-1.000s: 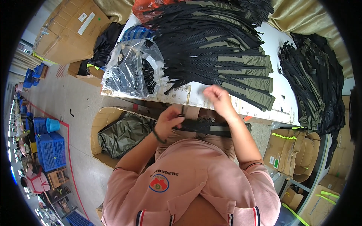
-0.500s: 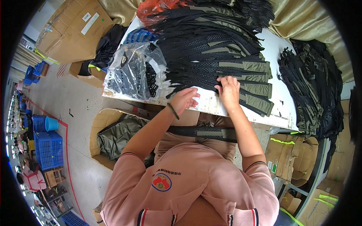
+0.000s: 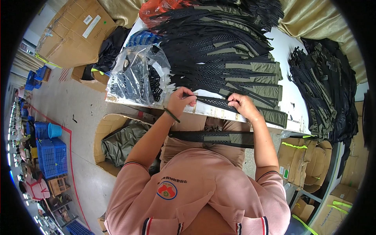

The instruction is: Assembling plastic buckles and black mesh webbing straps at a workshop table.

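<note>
At the far left lies a clear bag (image 3: 135, 76) on the table (image 3: 291, 107), and just right of it your left hand (image 3: 179, 102) pinches one end of a black mesh strap (image 3: 214, 102) at the near table edge. Your right hand (image 3: 243, 106) grips the same strap further right — it lies stretched between both hands, in front of the strap pile (image 3: 227, 51). Another strap (image 3: 213, 138) rests across your lap — near you, below the table edge.
</note>
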Motion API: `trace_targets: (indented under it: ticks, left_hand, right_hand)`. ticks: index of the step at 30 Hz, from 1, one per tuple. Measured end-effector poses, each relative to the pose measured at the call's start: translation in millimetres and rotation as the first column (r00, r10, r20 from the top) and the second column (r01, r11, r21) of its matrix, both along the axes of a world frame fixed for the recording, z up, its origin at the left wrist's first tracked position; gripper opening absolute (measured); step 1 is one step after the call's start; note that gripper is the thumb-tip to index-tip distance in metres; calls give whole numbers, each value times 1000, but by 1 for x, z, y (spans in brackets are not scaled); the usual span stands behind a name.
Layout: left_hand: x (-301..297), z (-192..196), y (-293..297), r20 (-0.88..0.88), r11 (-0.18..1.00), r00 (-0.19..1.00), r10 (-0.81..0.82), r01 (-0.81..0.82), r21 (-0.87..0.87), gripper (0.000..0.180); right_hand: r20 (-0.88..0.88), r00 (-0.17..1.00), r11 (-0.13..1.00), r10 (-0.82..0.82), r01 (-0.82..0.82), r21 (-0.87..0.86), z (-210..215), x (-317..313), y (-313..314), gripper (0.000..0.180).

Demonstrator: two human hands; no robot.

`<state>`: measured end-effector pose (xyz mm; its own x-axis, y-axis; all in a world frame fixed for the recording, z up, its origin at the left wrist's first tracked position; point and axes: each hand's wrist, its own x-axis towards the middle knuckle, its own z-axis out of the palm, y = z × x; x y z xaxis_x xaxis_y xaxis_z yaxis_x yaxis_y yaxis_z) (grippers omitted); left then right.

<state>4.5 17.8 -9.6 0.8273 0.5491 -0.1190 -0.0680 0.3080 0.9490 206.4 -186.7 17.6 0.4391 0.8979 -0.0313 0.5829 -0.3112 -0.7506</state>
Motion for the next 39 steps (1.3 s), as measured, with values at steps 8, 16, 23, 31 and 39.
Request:
trace_targets:
  ticks: [8,16,23,31,39]
  left_hand:
    - [-14,-8,-17,-79,993,993,88,-81,82,11]
    - [-58,29,52,-294,262,874,387,201,944,22]
    - [-55,20,92,-697,401,572,432,571,716,30]
    - [-53,9,119,-575,303,701,422,488,818,38]
    - [-31,-14,117,-639,269,676,366,580,768,32]
  right_hand:
    - [294,954,919,53,-162,359,17,-77,66,33]
    - [-70,991,960,115,-93,265,-35,-76,78,12]
    - [2,995,986,104,-103,130,-26,-77,86,15]
    - [119,983,990,137,-135,-29,-23,-81,107,17]
    - [28,999,999,27,-28,20,-28,-79,88,19]
